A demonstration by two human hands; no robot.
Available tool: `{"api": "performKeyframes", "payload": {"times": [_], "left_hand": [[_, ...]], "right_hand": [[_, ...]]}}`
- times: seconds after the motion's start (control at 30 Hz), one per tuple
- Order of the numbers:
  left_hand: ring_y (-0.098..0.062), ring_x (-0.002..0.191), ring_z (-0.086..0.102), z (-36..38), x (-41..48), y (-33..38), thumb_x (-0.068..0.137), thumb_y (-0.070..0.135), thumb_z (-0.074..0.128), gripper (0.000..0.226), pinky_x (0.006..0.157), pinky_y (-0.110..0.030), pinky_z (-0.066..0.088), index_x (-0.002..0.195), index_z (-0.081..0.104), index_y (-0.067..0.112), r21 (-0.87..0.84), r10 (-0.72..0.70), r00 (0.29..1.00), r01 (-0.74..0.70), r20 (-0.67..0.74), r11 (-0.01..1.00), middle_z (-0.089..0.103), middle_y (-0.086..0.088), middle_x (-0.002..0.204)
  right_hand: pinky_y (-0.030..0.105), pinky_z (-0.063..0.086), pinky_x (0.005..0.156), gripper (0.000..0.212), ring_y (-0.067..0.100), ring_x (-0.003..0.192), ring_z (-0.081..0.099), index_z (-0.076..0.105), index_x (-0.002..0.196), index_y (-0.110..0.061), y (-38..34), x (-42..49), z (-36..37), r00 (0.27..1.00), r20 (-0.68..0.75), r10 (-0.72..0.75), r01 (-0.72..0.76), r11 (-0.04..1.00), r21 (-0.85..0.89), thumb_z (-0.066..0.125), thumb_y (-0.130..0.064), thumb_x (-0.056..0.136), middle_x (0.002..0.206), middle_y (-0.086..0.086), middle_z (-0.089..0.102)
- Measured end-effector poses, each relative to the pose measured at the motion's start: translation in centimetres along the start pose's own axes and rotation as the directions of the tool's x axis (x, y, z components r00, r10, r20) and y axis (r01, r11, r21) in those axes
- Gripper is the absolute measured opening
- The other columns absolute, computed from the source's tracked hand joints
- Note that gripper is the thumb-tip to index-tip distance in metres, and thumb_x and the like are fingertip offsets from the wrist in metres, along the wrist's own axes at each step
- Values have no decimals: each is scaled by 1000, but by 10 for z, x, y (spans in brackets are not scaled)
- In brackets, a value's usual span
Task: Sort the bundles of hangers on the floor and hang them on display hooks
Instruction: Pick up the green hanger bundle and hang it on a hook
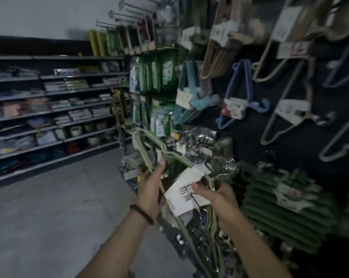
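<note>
Right, the bundle of green hangers [177, 157] is up off the floor, held out in front of the display wall. Its white label [184, 192] faces up and the metal hook ends [225, 167] point toward the wall. The left hand [151, 189] grips the shoulder end, thumb over the top. The right hand [217, 199] holds the neck w/ its thumb pressed on the label. Hands apart, one at each end, both clamped on the same bundle.

Risks now. The hook ends are a tight cluster, and if they don't line up they won't all thread onto a peg, so a few hangers prob slip the paper band and drop. That label's only paper. Thumb pressure or a twist btwn the two hands could tear it, and the whole lot fans out. A pile of hangers [195, 233] lies tangled right below, so a low swing could snag it.

On the wall, blue hangers [238, 93] and beige hangers [270, 57] crowd their pegs, and a careless lift could knock a neighbour off. Light's dim & the view's blurred, so I can't tell which peg nearby is free. Empty pegs [127, 17] show only high up, an awkward reach.
</note>
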State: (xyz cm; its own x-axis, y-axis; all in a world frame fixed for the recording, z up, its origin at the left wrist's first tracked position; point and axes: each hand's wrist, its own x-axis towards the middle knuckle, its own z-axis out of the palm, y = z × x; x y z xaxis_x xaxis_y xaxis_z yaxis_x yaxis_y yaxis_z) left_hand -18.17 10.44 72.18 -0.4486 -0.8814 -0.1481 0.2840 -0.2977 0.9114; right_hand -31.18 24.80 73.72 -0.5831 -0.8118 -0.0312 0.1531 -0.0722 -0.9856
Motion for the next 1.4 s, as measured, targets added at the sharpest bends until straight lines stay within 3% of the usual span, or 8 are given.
{"api": "performKeyframes", "payload": {"times": [0.13,0.3,0.47,0.7,1.0,1.13,1.27,1.4], "left_hand": [[-21,86,77,58,-1,14,80,47,82,62,81,-42,61,129,68,11,-107,39,999,-41,-26,993,77,-9,110],[-21,93,69,136,-20,8,76,50,86,49,88,-41,58,108,71,15,123,61,996,-69,65,990,75,-1,96],[-21,57,71,218,-44,-15,90,3,72,1,54,-29,57,90,71,3,221,26,964,-87,263,971,74,-6,66],[-37,104,74,335,-94,-37,81,16,83,24,100,-53,56,103,81,6,176,21,795,-160,607,971,78,-19,107],[-6,80,74,441,-133,-42,85,73,53,62,72,-18,54,89,77,16,189,160,628,-451,761,872,78,12,80],[-29,76,73,468,-122,-46,86,88,39,90,72,-36,57,85,72,4,226,164,576,-545,801,807,75,-11,77],[-3,80,71,479,-103,-43,101,41,60,24,68,-14,48,92,75,25,125,229,418,-666,879,736,78,9,83],[3,96,68,488,-81,-25,104,39,54,21,81,-12,49,115,68,28,-55,238,91,-838,967,543,75,13,102]], "right_hand": [[16,57,61,23,8,91,77,74,110,-18,-18,-26,-26,999,-42,14,-16,999,-49,82,-23,89,103,-5,81],[26,41,59,49,6,64,57,61,77,-22,-53,-55,-97,995,-90,36,-90,691,-717,54,-66,96,74,-7,63],[38,56,69,17,14,76,62,60,92,-26,-120,-73,-167,830,-203,-520,50,432,-901,63,-42,96,84,-6,65],[43,54,63,18,29,75,63,46,101,-28,-149,-68,-256,814,-140,-564,11,256,-967,56,-43,98,86,1,62],[36,48,54,24,19,64,61,46,98,-25,-180,-115,-339,718,-353,-599,-142,371,-918,45,-48,106,77,0,63],[35,54,62,24,9,69,60,50,94,-29,-184,-129,-362,634,-387,-669,-208,334,-919,50,-51,103,84,-8,59],[28,52,61,15,6,70,58,46,96,-33,-199,-146,-385,593,-459,-662,-333,317,-888,53,-44,104,84,-9,57],[34,57,67,9,13,75,62,48,107,-26,-217,-151,-411,548,-596,-587,-539,298,-788,54,-32,105,90,-3,61]]}}
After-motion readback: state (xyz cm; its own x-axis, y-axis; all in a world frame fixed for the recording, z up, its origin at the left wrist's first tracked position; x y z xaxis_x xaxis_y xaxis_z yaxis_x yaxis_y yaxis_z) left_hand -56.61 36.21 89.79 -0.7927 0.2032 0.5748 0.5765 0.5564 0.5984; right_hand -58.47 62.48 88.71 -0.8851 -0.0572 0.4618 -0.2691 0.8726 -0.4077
